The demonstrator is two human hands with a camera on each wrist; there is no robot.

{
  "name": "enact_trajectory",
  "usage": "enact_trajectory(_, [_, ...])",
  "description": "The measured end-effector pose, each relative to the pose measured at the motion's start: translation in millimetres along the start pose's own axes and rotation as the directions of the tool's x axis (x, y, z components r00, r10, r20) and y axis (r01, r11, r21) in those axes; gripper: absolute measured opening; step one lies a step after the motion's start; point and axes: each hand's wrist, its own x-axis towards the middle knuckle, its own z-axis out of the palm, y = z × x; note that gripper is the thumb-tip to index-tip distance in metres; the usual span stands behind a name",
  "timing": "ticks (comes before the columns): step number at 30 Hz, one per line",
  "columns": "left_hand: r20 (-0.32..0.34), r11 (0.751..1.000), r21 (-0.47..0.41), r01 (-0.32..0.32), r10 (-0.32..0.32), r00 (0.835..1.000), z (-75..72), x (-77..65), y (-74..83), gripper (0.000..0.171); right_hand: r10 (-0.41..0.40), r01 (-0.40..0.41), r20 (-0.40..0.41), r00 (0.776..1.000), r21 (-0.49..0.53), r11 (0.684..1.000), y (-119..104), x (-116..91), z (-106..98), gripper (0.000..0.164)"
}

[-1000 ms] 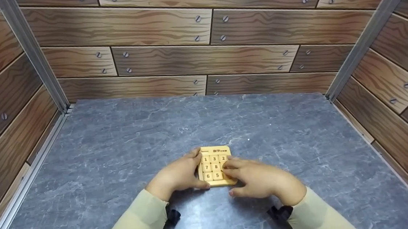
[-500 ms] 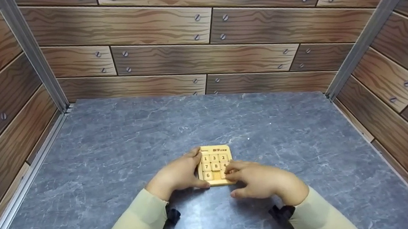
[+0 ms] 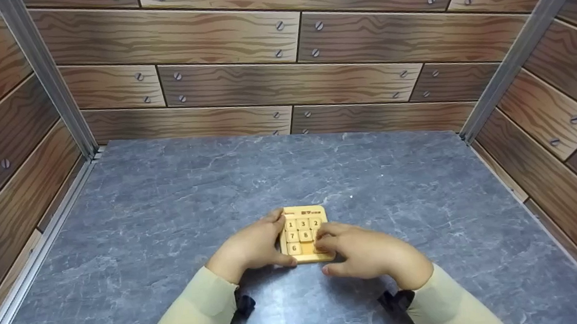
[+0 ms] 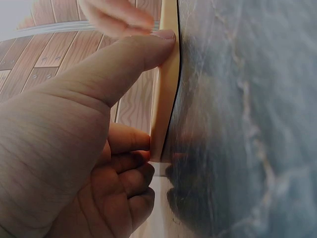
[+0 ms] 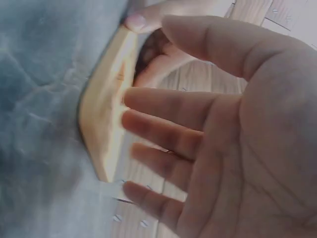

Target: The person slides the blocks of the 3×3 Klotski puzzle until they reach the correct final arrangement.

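A yellow number slide puzzle (image 3: 301, 230) lies on the grey table, its tiles printed with digits. The square at the bottom middle, right of tile 6 (image 3: 294, 248), is vacant. My left hand (image 3: 254, 244) grips the puzzle by its left side, thumb at the near corner and fingers at the far one; the left wrist view shows the thumb pressed to the pale edge (image 4: 168, 84). Over the right column is my right hand (image 3: 365, 253), straight fingers at the tiles and thumb held off. Those fingers hide the lower right tiles.
The grey marbled tabletop (image 3: 193, 190) surrounds the puzzle. Wood-patterned walls (image 3: 241, 83) enclose it at the back and both sides, with metal posts (image 3: 50, 77) at the corners. A black strap (image 3: 397, 300) shows at the right wrist.
Tile 5 has left the bottom middle square, leaving a gap there. My right fingers drew nearer, then shifted back up the right column, covering tile 4 again. The left hand keeps its grip.
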Motion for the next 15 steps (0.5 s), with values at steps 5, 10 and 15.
enact_trajectory(5, [0.003, 1.0, 0.016, 0.006, -0.006, 1.0, -0.1, 0.0, 0.9, 0.115, -0.002, 0.002, 0.016, 1.0, 0.023, 1.0, 5.4, 7.9, 9.6, 0.079])
enact_trajectory(10, [0.003, 1.0, 0.022, 0.009, -0.01, 1.0, -0.2, 0.0, 0.6, 0.115, -0.005, 0.004, 0.036, 0.999, 0.035, 0.999, 3.8, 6.8, 9.8, 0.077])
enact_trajectory(15, [-0.001, 1.0, 0.02, 0.01, -0.01, 1.0, -0.3, -0.2, -1.0, 0.116, -0.031, 0.029, 0.071, 0.997, 0.032, 0.999, -2.1, 2.8, 4.3, 0.073])
